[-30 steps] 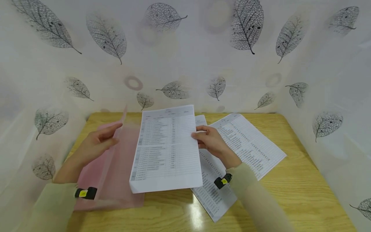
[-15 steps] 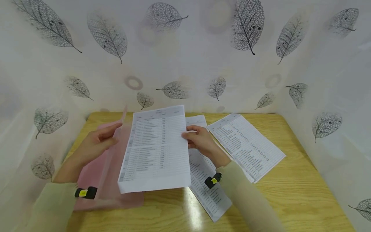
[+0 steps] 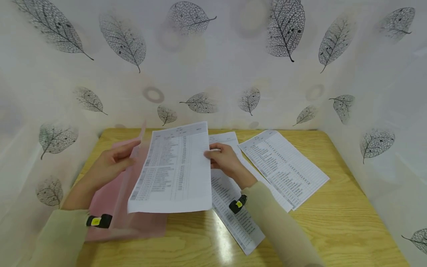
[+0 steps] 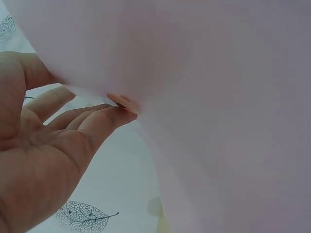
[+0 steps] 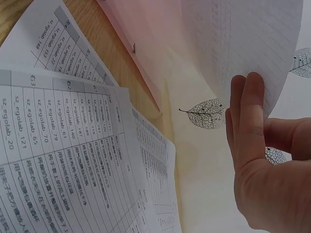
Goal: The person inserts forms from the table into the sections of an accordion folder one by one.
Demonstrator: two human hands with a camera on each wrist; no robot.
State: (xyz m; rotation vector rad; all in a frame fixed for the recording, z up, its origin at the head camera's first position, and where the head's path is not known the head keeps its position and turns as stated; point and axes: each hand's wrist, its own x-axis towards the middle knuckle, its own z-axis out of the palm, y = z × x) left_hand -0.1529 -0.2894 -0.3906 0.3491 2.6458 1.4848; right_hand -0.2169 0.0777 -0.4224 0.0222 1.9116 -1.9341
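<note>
My left hand (image 3: pixel 111 165) holds up the translucent cover of a pink folder (image 3: pixel 146 226) by its edge, at the left of the table. In the left wrist view the cover (image 4: pixel 218 111) fills much of the picture, and its edge lies at the fingertips. Between thumb and fingers, my right hand (image 3: pixel 227 161) pinches the right edge of a printed sheet (image 3: pixel 171 170). This sheet is raised and tilted, its lower left part over the folder. From the right wrist, the back of the held sheet (image 5: pixel 233 43) shows above the fingers.
Under my right forearm lie printed sheets (image 3: pixel 245 226) at a slant on the wooden table (image 3: pixel 340 230). Another printed sheet (image 3: pixel 283 167) lies angled to their right. A leaf-patterned white curtain (image 3: pixel 213 66) encloses the back and sides.
My right hand has moved left with the printed sheet, bringing it farther over the pink folder. The sheet's lower edge has lifted a little. My left hand stays in place.
</note>
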